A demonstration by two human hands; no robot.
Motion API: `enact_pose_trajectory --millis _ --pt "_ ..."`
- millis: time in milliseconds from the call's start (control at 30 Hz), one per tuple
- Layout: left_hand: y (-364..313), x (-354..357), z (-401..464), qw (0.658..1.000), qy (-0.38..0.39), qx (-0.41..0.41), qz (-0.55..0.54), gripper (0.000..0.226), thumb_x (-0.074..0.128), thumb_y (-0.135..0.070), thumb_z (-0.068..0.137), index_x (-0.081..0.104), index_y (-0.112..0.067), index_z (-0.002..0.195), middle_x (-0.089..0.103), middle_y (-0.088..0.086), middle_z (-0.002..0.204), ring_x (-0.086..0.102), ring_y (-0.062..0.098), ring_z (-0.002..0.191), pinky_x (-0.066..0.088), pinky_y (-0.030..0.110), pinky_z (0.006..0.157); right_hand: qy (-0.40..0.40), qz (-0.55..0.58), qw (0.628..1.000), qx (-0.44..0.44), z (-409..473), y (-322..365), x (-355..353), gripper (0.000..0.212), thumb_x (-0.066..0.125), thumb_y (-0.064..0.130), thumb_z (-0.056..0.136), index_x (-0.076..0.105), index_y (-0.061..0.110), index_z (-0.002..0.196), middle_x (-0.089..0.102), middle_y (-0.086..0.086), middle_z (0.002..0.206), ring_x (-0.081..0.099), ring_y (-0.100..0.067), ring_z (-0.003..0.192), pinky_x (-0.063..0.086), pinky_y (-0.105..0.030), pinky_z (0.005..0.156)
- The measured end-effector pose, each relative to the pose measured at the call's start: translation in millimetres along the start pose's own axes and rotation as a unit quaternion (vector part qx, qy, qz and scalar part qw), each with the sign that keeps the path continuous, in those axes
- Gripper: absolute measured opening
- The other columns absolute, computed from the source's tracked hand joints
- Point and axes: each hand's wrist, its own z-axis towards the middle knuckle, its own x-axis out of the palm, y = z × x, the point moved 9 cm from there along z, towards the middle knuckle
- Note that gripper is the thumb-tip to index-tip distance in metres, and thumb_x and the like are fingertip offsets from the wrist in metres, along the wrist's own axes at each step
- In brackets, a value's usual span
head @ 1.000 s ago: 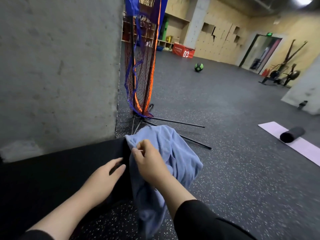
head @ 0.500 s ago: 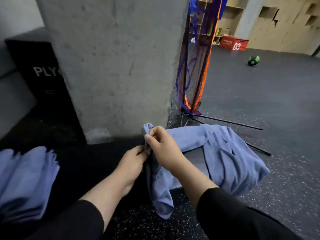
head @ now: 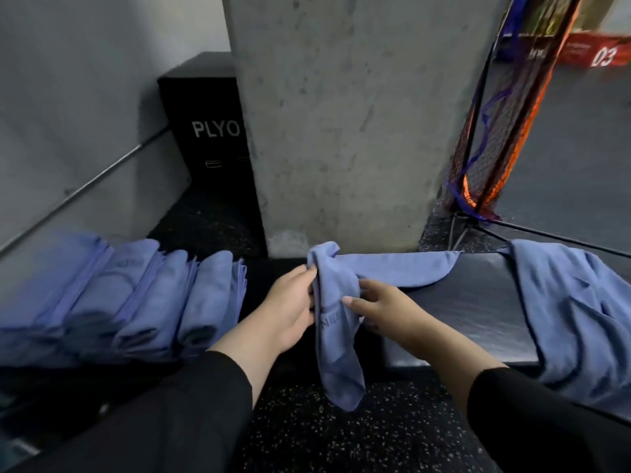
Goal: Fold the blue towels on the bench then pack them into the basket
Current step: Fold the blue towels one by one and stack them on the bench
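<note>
A crumpled blue towel (head: 338,336) hangs between my hands over the front edge of the dark bench (head: 471,312), its other end stretched flat along the bench's back edge. My left hand (head: 290,308) grips the towel's bunched top from the left. My right hand (head: 379,310) holds it from the right, fingers curled on the cloth. A second loose blue towel (head: 573,312) drapes over the bench's right end. Several folded blue towels (head: 136,295) stand in a row at the left. No basket is clearly visible.
A concrete pillar (head: 355,114) rises right behind the bench. A black box (head: 208,131) marked PLYO stands to its left against a grey wall. A folded net on a metal stand (head: 502,131) is at the right, and a red box (head: 594,52) lies beyond. Speckled rubber floor below.
The view has swung left, bringing the folded towels and the black box into sight. My left hand has come up to the towel, and both hands now hold it at the bench's front.
</note>
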Motion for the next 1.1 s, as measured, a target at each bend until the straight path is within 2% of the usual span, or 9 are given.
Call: enact_pose_trajectory --millis 100,200,333,433,567,767,900,1000,1100 --pt "-3 -4 -2 1.0 -0.002 0.006 0.014 0.031 0.042 -0.03 0.11 0.065 -0.016 0.125 0.075 0.008 0.115 0.071 0.025 0.109 0.053 0.05 0.101 -0.031 0.028 0.999 0.017 5 4 1 0.008 0.069 0.028 0.092 0.067 0.021 0.089 0.071 0.016 0.074 0.066 -0.001 0.073 0.051 -0.022 0.066" --pt "-5 -22 -3 0.993 -0.064 0.016 0.1 0.026 0.047 -0.031 0.106 0.068 -0.019 0.115 0.077 0.003 0.108 0.071 0.021 0.105 0.055 0.045 0.097 -0.106 -0.009 0.994 0.012 6 8 -15 0.022 0.068 0.022 0.09 0.054 0.015 0.074 0.055 0.012 0.06 0.05 -0.003 0.059 0.038 -0.018 0.053" --pt "-42 -43 -10 0.881 -0.221 0.151 0.391 0.029 0.051 -0.023 0.101 0.059 -0.021 0.128 0.062 0.002 0.125 0.059 0.017 0.105 0.046 0.031 0.087 -0.115 -0.066 0.991 -0.034 0 36 -29 0.009 0.065 0.016 0.09 0.061 0.009 0.087 0.061 -0.003 0.071 0.051 -0.004 0.064 0.042 -0.019 0.057" --pt "-54 -3 -15 0.867 -0.08 0.251 0.424 0.041 0.049 -0.022 0.104 0.051 -0.025 0.144 0.052 -0.01 0.142 0.049 0.008 0.129 0.039 0.025 0.105 -0.046 -0.146 0.987 -0.057 -8 54 -27 0.005 0.061 0.011 0.091 0.065 0.011 0.094 0.064 -0.001 0.077 0.054 -0.007 0.072 0.042 -0.021 0.063" --pt "-28 33 -13 0.88 0.078 0.183 0.431 0.053 0.046 -0.016 0.106 0.036 -0.029 0.156 0.046 -0.017 0.15 0.041 -0.002 0.134 0.027 0.011 0.105 -0.023 -0.227 0.972 -0.053 -14 57 -31 0.006 0.066 0.012 0.088 0.066 0.017 0.092 0.066 -0.008 0.076 0.051 -0.005 0.061 0.041 -0.021 0.056" --pt "-35 37 -7 0.872 0.024 0.208 0.442 0.021 0.054 -0.026 0.104 0.067 -0.023 0.12 0.068 -0.005 0.107 0.06 0.007 0.095 0.045 0.021 0.082 -0.095 -0.164 0.98 -0.053 -25 50 -56 0.024 0.078 0.021 0.085 0.06 0.025 0.102 0.063 0.003 0.084 0.056 -0.012 0.074 0.043 -0.024 0.063" --pt "-45 32 -5 0.893 -0.012 0.225 0.389 0.015 0.052 -0.02 0.104 0.066 -0.018 0.102 0.058 -0.007 0.072 0.046 0.005 0.062 0.039 0.022 0.063 -0.141 -0.077 0.987 0.002 -28 28 -70 0.032 0.076 0.037 0.076 0.07 0.013 0.097 0.073 -0.006 0.086 0.064 -0.018 0.078 0.05 -0.035 0.07" --pt "-38 32 -8 0.898 0.007 0.196 0.394 0.015 0.057 -0.025 0.102 0.067 -0.028 0.113 0.068 -0.015 0.102 0.06 -0.003 0.089 0.045 0.015 0.082 -0.152 -0.013 0.988 -0.026 -26 35 -70 0.015 0.066 0.027 0.083 0.071 0.014 0.09 0.074 -0.012 0.086 0.066 -0.018 0.077 0.054 -0.044 0.071" --pt "-38 39 -13 0.902 0.023 0.195 0.385 0.031 0.065 -0.038 0.097 0.065 -0.031 0.127 0.069 -0.011 0.113 0.06 -0.005 0.107 0.043 0.009 0.087 -0.138 -0.057 0.987 -0.062 -24 50 -63 0.011 0.061 0.014 0.093 0.071 0.015 0.089 0.072 -0.003 0.08 0.058 -0.006 0.069 0.046 -0.022 0.064"
